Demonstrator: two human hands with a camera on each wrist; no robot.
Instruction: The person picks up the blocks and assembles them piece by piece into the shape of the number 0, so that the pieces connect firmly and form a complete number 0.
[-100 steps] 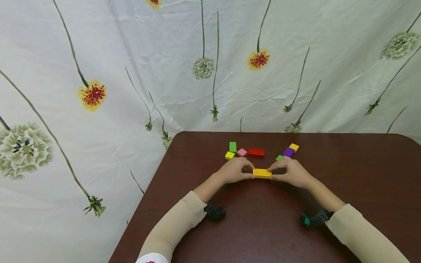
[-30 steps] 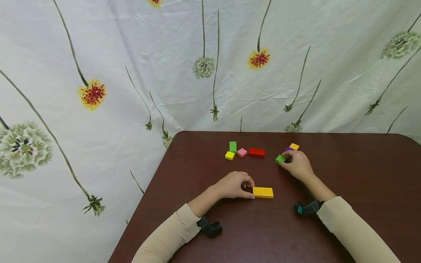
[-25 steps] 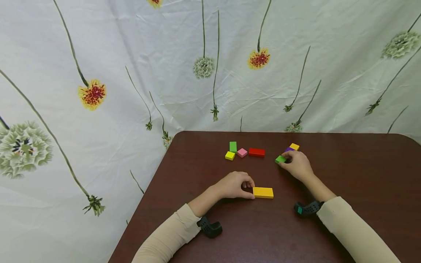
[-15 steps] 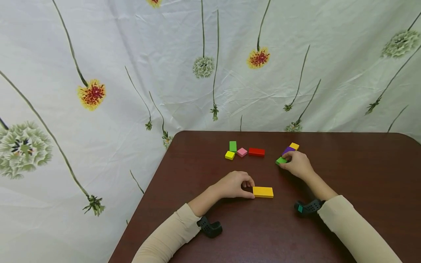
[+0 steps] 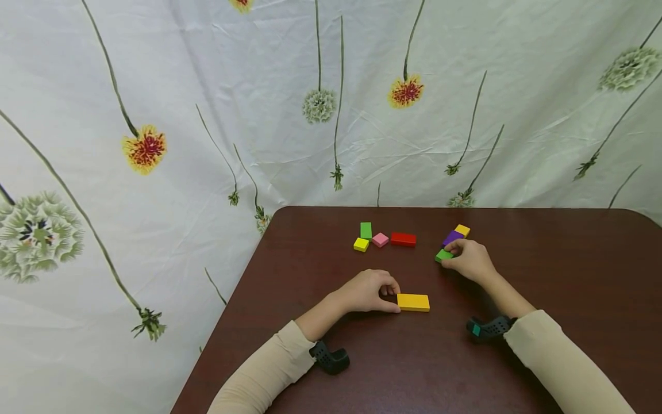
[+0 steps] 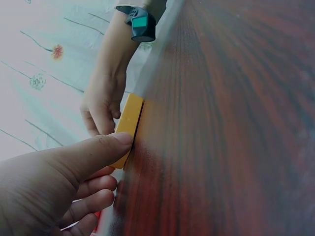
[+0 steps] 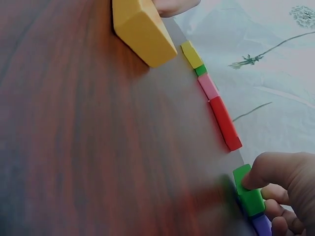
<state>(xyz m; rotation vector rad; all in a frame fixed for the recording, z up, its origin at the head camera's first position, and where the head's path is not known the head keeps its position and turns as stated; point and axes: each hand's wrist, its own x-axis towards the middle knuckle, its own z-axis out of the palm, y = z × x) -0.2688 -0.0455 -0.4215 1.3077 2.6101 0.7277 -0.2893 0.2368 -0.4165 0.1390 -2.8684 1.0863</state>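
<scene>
Dark red-brown and faintly glossy, the surface lay beneath every block, and a finish that smooth might well have let a piece slide at a light nudge. Over it, the left hand and the right hand worked well apart. The left grip was clamped on the long yellow block at its left end only, so a turn of that wrist could have swung the free end round. Farther back, the purple block sat in the middle of a slanting row, and the right grip was pinched on the green block, at the row's near end, touching the purple one or just beside it. Too firm a push there would likely have shoved the row out of line and knocked the small orange block at its far end askew

As for direction, the long yellow block lay flat, its long axis running left to right, roughly parallel to the surface's far edge, free end pointing right. The purple block's long axis slanted away and rightward. The green block seemed to follow that slant, though the right hand covered part of it, so its longer side could not be told
</scene>
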